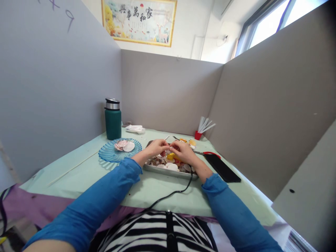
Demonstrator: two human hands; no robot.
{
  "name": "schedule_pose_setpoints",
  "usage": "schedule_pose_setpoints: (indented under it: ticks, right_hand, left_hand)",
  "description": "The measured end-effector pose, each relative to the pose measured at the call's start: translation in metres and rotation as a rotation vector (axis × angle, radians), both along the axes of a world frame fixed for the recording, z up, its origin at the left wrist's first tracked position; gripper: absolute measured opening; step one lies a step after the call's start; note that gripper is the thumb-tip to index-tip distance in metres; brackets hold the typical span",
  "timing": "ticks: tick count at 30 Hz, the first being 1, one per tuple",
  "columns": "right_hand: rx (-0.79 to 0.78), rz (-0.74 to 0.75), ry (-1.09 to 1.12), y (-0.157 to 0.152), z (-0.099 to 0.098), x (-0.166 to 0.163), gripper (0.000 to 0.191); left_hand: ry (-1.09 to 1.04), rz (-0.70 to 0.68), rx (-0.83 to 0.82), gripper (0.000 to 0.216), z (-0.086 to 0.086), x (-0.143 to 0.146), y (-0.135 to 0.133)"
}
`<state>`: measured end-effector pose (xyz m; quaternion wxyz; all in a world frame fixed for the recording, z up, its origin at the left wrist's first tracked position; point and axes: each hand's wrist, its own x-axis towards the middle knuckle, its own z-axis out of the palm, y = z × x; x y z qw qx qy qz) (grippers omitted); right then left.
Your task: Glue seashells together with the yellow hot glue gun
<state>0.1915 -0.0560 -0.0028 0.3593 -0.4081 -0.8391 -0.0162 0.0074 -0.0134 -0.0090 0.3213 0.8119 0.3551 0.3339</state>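
Note:
Both hands meet above a metal tray (pixel 157 171) heaped with small seashells (pixel 172 167) and some yellow and orange pieces (pixel 171 156). My left hand (pixel 157 147) has its fingers drawn together in a pinch, and a thin white stick-like tip shows just beyond it. Close against it, my right hand (pixel 183 151) is pinched as well. Something small and pale shows between the fingertips, too small to name. A black cord (pixel 181 191) runs from below my right wrist toward my body. Left of the tray, a blue scalloped plate (pixel 105 154) bears several flat shells (pixel 128 146).
A green bottle (pixel 113 120) stands behind the plate, near a white packet (pixel 135 129). On the right lie a black phone-like slab (pixel 222 168) and red-handled scissors (pixel 212 154). A red cup (pixel 198 135) holds white sticks. Grey partitions (pixel 170 91) enclose the table.

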Motion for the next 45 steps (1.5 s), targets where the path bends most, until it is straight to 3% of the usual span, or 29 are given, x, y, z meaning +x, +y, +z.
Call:
schedule_pose_setpoints:
  ticks: [15,28,37,45]
  right_hand:
    - [-0.021,0.018,-0.033,0.001,-0.001,0.001,0.014]
    - [-0.045,0.030,-0.013,-0.002,0.000,0.000,0.015]
    - [-0.038,-0.033,0.171,-0.002,0.002,-0.002,0.020]
    - [-0.105,0.028,0.155,-0.003,0.002,-0.002,0.026]
  left_hand:
    - [-0.186,-0.033,-0.103,0.022,0.003,0.005,-0.008]
    - [-0.142,-0.011,-0.077,0.019,0.007,0.002,-0.010]
    - [-0.230,-0.047,-0.274,0.039,0.011,0.002,-0.016]
    - [-0.309,0.002,-0.350,0.029,0.014,0.002,-0.019]
